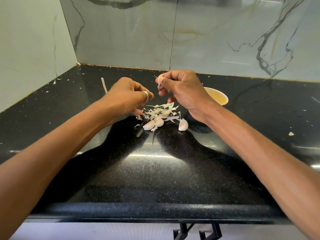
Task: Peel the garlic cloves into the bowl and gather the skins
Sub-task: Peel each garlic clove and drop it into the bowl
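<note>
Pinching a garlic clove (160,80) between thumb and fingers, the right grip (183,90) hangs above the skin pile (161,112) on the counter (155,170). The left grip (128,97) is curled at the pile's 10 o'clock; I cannot tell whether it holds anything. Loose cloves (153,124) lie at the pile's 6 and 4 o'clock, and the bowl (220,98) stands at 2.

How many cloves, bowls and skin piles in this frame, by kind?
Loose cloves: 3
Held clove, in right hand: 1
Bowl: 1
Skin pile: 1
Total: 6
</note>
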Tool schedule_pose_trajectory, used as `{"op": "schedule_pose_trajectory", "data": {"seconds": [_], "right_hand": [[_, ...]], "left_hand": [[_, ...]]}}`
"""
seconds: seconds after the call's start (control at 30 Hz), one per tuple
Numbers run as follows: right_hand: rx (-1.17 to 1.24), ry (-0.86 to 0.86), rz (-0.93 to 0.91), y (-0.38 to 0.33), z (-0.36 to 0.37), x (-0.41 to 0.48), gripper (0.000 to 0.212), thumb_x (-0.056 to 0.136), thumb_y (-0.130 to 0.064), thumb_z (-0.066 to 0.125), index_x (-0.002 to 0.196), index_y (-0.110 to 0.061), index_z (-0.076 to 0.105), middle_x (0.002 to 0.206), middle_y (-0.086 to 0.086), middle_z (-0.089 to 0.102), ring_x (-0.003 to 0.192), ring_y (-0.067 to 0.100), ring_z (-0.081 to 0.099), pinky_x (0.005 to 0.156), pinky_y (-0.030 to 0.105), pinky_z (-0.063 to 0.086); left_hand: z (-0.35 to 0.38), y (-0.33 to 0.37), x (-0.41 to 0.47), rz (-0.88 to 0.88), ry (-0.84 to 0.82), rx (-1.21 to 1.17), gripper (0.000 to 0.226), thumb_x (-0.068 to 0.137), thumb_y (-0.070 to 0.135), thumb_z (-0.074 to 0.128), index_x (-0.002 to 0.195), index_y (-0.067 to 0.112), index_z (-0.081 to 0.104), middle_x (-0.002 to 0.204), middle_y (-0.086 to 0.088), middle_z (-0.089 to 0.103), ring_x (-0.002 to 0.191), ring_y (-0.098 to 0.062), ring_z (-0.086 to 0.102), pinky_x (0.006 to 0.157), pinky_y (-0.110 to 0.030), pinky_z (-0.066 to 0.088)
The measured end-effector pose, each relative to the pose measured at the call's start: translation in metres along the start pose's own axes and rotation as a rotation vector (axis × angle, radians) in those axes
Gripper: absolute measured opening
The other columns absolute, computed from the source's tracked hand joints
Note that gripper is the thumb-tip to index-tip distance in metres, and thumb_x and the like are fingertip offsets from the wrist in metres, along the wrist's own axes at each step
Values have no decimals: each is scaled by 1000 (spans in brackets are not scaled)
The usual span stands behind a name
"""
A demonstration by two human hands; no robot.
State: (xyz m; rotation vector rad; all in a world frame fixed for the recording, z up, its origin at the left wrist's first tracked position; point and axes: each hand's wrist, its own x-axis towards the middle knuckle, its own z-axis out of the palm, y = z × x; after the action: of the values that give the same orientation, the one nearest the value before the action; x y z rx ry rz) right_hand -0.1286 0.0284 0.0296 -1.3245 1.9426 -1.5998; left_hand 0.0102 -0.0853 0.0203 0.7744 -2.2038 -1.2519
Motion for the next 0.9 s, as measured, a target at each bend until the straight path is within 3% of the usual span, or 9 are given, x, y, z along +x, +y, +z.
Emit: {"op": "schedule_pose_trajectory", "data": {"seconds": [0.07, 0.2, 0.3, 0.37, 0.47, 0.57, 0.73, 0.9], "right_hand": [[-56, -4, -27, 1, 2, -1, 12, 99, -18, 65, 98, -12, 75, 85, 2, 73, 78, 12, 74, 56, 23, 52], [-287, 23, -159, 5, 8, -2, 14, 98, -21, 65, 91, -18, 77, 73, -4, 73, 72, 8, 71, 59, 25, 55], [-449, 19, -245, 7, 9, -3, 14, 98, -22, 64, 96, -20, 78, 67, -17, 65, 62, -3, 60, 60, 11, 42], [-517, 7, -291, 8, 10, -3, 14, 97, -21, 64, 98, -19, 78, 68, -18, 62, 62, -1, 58, 60, 10, 39], [-602, 10, -373, 9, 12, -4, 15, 95, -19, 63, 98, -16, 78, 73, -11, 66, 66, 6, 59, 64, 22, 46], [-654, 15, -425, 8, 12, -6, 17, 94, -17, 61, 97, -14, 78, 78, -1, 71, 71, 15, 64, 66, 34, 53], [-762, -8, -504, 8, 13, -8, 24, 95, -21, 53, 96, -11, 75, 78, 3, 70, 71, 19, 61, 69, 40, 52], [-869, -40, -523, 7, 15, -9, 29, 94, -25, 43, 91, -11, 69, 74, 1, 62, 68, 23, 60, 66, 44, 53]], "left_hand": [[-3, -1, 1, 52, 62, 29, 11, 90, 10, 68, 89, 16, 77, 92, -6, 75, 86, -18, 69, 62, -29, 61], [-5, 1, 0, 162, 184, -10, 11, 92, 17, 69, 96, 20, 78, 85, -5, 71, 76, -10, 64, 59, -28, 60], [-2, 3, -2, 210, 192, 18, 9, 91, 22, 71, 92, 23, 79, 84, -8, 72, 69, -12, 65, 61, -33, 62], [-1, 2, -3, 232, 190, 53, 11, 91, 21, 71, 86, 27, 79, 76, -2, 71, 64, -11, 65, 60, -34, 63], [-1, 2, -5, 263, 194, 123, 14, 91, 22, 71, 83, 30, 78, 70, -1, 70, 58, -15, 68, 62, -38, 64], [0, 3, -7, 284, 197, 176, 9, 92, 24, 71, 89, 21, 79, 64, 1, 68, 52, -17, 70, 61, -38, 62], [1, 5, -9, 302, 204, 237, 13, 93, 21, 68, 88, 16, 78, 53, 8, 60, 49, -14, 69, 55, -26, 57], [1, 5, -9, 319, 213, 291, 14, 93, 22, 68, 87, 15, 79, 62, -2, 68, 51, -10, 68, 62, -29, 59]]}}
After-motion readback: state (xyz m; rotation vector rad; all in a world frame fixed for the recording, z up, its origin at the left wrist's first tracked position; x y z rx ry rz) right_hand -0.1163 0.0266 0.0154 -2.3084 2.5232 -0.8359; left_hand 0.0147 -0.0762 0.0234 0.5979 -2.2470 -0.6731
